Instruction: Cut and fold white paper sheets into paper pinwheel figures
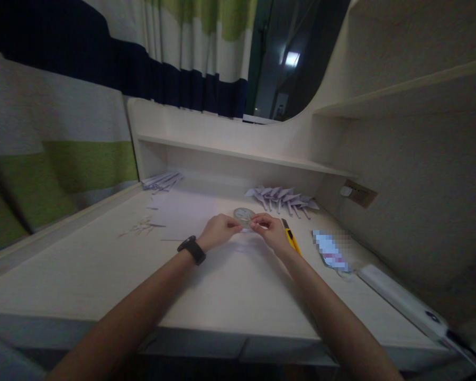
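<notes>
A round, pale ring that looks like a roll of tape (243,212) is between my two hands near the middle of the desk. At its lower left edge, the fingers of my left hand (219,232) are pinched together; a dark watch (192,250) is on that wrist. My right hand (272,230) grips the roll's right side between thumb and fingers. Just under the fingertips a small piece of white paper shows, mostly hidden. A yellow utility knife (292,239) lies beside my right hand. Behind the hands, white paper sheets (184,209) lie flat.
Several folded paper pinwheels (281,199) lie at the back right. Paper strips (162,181) fill the back left corner, with thin sticks (140,227) nearer. A blurred phone (330,251) and a long white device (402,301) lie right. A shelf (238,152) overhangs the back.
</notes>
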A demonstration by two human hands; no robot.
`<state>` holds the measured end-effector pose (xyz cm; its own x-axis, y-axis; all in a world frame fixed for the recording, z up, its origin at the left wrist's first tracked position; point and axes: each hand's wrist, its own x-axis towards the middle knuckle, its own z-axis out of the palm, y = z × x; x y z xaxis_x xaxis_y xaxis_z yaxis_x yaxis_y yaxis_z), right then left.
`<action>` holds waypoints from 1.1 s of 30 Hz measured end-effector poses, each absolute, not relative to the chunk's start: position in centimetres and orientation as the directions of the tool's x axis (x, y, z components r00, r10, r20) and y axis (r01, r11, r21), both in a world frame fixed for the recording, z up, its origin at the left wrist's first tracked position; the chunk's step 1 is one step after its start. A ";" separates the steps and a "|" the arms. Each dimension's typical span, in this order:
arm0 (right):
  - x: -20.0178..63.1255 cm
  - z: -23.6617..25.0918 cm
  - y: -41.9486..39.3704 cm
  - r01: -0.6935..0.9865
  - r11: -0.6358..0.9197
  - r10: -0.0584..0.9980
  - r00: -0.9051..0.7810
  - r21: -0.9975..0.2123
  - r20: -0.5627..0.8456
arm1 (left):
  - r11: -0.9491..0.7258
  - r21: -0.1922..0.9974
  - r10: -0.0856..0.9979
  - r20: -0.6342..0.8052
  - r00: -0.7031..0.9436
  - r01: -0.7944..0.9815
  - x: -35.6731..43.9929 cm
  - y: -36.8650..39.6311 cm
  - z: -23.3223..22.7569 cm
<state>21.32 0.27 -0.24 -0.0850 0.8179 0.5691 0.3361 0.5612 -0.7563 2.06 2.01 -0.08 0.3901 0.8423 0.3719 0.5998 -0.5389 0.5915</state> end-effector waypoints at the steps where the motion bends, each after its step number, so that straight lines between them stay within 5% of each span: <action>1: 21.2 -0.3 0.2 0.350 0.551 0.825 -0.094 -0.758 0.557 | -0.542 0.580 0.841 0.375 0.391 0.609 2.2 2.0 -0.2; 19: 20.5 -0.7 0.0 0.427 0.569 0.803 -0.104 -0.703 0.587 | -0.560 0.601 0.828 0.395 0.397 0.570 2.5 1.7 -0.4; 33: 20.4 -1.3 0.1 0.439 0.427 0.892 -0.062 -0.790 0.448 | -0.540 0.627 0.839 0.353 0.413 0.561 2.5 1.3 0.2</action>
<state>20.37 0.12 -1.32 -0.0621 0.8919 0.4480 0.4395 0.4275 -0.7900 2.52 1.27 0.17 0.4135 0.8392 0.3534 0.5614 -0.5405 0.6267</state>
